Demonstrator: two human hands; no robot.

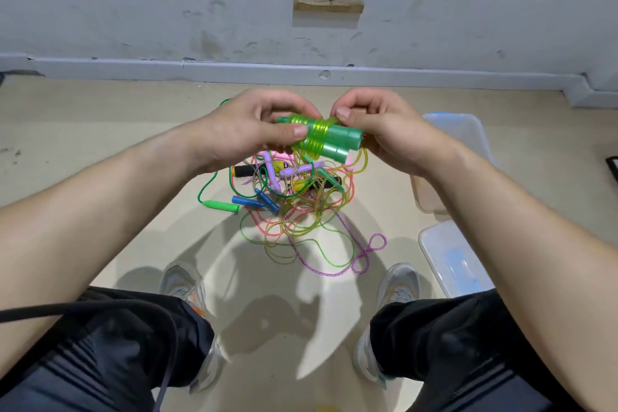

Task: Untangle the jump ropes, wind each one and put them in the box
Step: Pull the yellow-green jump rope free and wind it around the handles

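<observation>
The pair of green jump-rope handles (337, 140) is held in the air at mid-frame, lying side by side and tilted, their capped ends pointing right and slightly down. A translucent yellow-green rope (314, 137) is wound in tight turns around their middle.

The left hand (247, 130) grips the left end of the bundle, fingers curled behind it and the thumb pressed flat against the edge of the coil. The right hand (388, 134) is closed on the right side: thumb and forefinger pinch the rope at the top of the coil, and the other fingers curl behind the handle ends. A loose length of the same rope drops from the bundle into the heap below.

That tangle of jump ropes (301, 211) lies on the beige floor (100, 130) directly under the hands – pink, yellow and green cords looped through each other. In it show a green handle (222, 206) at the left edge, two blue handles (257, 202) just beside it, lilac handles (301, 170) and a black foam handle (245, 171). A purple-and-white braided rope (371, 247) trails out to the lower right in a figure-eight loop.

The clear plastic box (451, 117) stands on the floor to the right, partly hidden behind the right forearm. Nearer the person lies a second clear plastic piece (434, 244) with blue patches – lid or tray, I cannot tell.

Two grey sneakers (182, 281) sit either side of the heap, below black trousers (100, 361), and a black cable (100, 306) crosses the left thigh.
</observation>
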